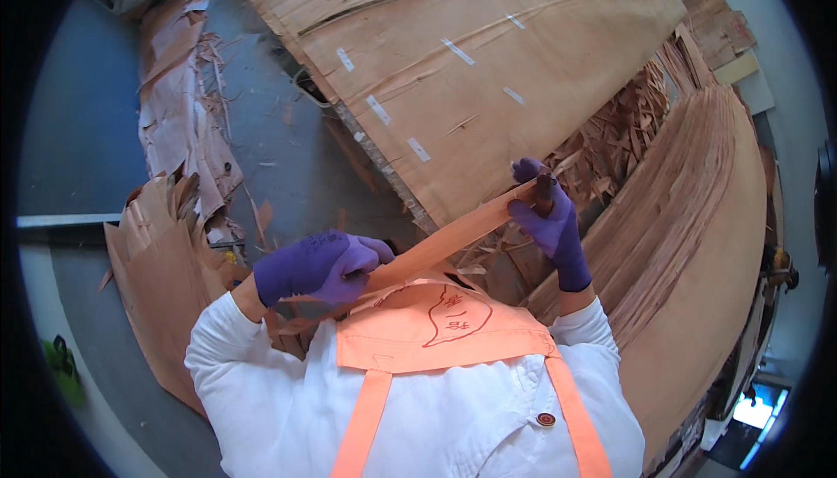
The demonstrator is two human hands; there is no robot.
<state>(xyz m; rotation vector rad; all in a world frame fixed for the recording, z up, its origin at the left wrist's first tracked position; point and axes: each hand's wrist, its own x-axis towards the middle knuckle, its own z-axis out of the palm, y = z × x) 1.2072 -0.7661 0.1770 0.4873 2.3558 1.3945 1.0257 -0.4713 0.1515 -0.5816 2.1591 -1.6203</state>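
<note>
Plainly, we have our gloved left hand (323, 267) and right hand (551, 221) clamped on a veneer strip (458, 232) stretched between them, red lettering (452, 312) on our orange apron (370, 347) just below, a white-taped veneer sheet (488, 142) beyond.

Grey floor (283, 160), torn veneer scraps (177, 112) on it, wide wood stack (479, 108), white tape strips (378, 110) on top

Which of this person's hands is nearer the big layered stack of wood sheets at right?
Right. The right hand is just left of the stack; the left hand is farther left, gripping the wood strip.
</note>
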